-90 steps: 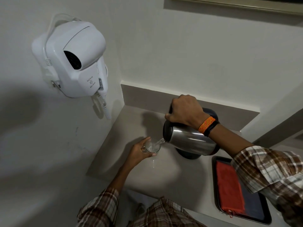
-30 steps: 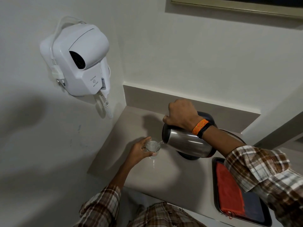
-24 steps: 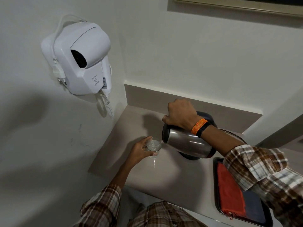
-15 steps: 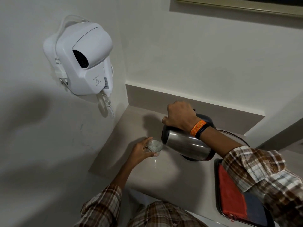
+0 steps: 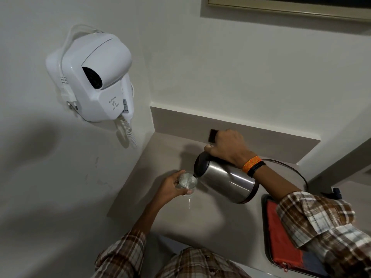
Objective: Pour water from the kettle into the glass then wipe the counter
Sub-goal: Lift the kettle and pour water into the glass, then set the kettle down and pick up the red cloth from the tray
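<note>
Kettle point(image 5: 226, 182): steel body tipped far over toward the glass, spout low and touching or just over the glass rim; black lid end faces the glass; base end points away from it, raised off the counter
Right hand point(image 5: 227, 146): closed around the kettle's handle on top of the body; a black part of the handle sticks out above the knuckles; orange and black bands on the wrist; plaid sleeve behind
Glass point(image 5: 187, 182): clear, upright, at the kettle's spout; water inside, surface disturbed and bright; whether it rests on the counter or is lifted I cannot tell
Left hand point(image 5: 169, 188): wrapped around the glass on the side away from the kettle, thumb and fingers curled onto its wall; it hides that side of the glass
Counter point(image 5: 200, 215): beige, under the kettle and glass; a thin streak of wet below the glass; the kettle's shadow falls behind it toward the backsplash
Cord point(image 5: 291, 169): black, arcs over the counter behind the kettle's base end; its far end is hidden by the right sleeve
Tray point(image 5: 265, 233): dark, on the counter beyond the kettle's base end, partly covered by the right sleeve
Cloth point(image 5: 281, 241): red, lies flat in the tray; its far half is hidden by the sleeve
Hair dryer point(image 5: 96, 81): white, fixed on the side wall well above the glass; coiled cord hangs below it
Frame point(image 5: 291, 7): pale edge high on the back wall, well above the kettle
</note>
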